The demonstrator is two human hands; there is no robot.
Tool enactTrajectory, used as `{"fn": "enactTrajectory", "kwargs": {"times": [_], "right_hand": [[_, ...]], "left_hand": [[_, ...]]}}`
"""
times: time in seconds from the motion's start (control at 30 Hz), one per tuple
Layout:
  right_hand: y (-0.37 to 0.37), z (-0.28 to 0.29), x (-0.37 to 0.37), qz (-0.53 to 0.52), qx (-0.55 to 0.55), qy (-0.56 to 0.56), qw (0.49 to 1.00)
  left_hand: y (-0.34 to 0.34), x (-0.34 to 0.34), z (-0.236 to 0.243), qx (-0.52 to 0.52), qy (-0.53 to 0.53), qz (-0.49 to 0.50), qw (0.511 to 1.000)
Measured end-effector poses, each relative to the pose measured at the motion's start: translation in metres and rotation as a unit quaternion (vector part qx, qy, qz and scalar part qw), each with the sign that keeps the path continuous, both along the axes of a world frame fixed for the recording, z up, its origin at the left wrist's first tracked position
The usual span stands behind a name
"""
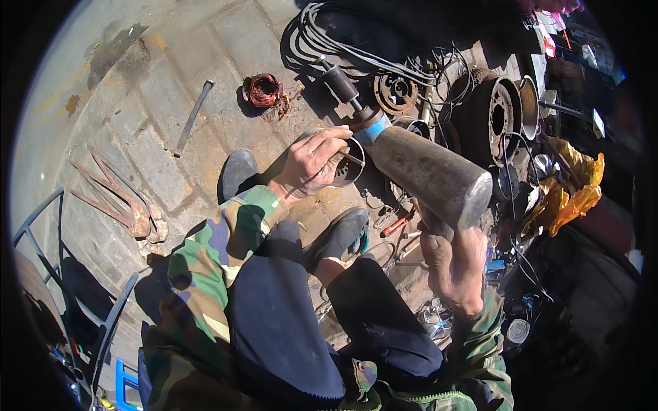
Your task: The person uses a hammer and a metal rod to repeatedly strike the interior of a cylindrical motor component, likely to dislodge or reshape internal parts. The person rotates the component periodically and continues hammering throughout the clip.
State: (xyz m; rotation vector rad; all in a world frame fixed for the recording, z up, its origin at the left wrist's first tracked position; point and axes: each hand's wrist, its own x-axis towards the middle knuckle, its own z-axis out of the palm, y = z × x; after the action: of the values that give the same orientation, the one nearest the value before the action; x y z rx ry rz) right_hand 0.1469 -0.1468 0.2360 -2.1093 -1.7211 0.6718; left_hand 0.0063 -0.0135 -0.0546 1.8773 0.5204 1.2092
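Observation:
My left hand [314, 163] pinches a short metal rod [351, 157], like a punch, against a round slotted metal motor stator [358, 175]. Part of the stator is hidden behind my fingers. My right hand [454, 264] is closed around a hammer [432, 171]. Its large grey head looms close to the camera; most of its handle is out of sight. Just beyond the head lies a shaft with dark cylinders [340, 83] and a blue band [372, 129]. A bundle of copper winding [262, 90] rests on the paving ahead.
A metal bar [193, 118] lies ahead on the left, rusty tongs [130, 209] nearer. Coiled cable [329, 38], a flanged ring [395, 92] and a rusty drum [497, 120] stand at far right. Yellow plastic [576, 185] and red-handled pliers [395, 226] lie right. A metal chair frame [103, 329] stands left.

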Motion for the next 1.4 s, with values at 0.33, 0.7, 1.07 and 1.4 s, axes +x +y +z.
{"fn": "enactTrajectory", "kwargs": {"times": [0.33,0.7,1.07,1.4], "right_hand": [[0.004,-0.042,0.001,-0.013,-0.103,0.014,0.995],[-0.039,-0.087,-0.023,-0.317,-0.084,0.233,0.915],[-0.078,-0.173,-0.015,-0.335,-0.083,0.226,0.911],[-0.082,-0.169,-0.008,-0.345,-0.105,0.274,0.892]], "left_hand": [[0.003,0.002,0.000,-0.031,0.001,-0.010,0.999],[0.006,-0.008,0.026,0.021,0.061,-0.027,0.998],[0.026,-0.015,0.102,-0.094,-0.022,0.013,0.995],[0.013,-0.017,0.096,-0.109,0.007,0.033,0.993]]}}
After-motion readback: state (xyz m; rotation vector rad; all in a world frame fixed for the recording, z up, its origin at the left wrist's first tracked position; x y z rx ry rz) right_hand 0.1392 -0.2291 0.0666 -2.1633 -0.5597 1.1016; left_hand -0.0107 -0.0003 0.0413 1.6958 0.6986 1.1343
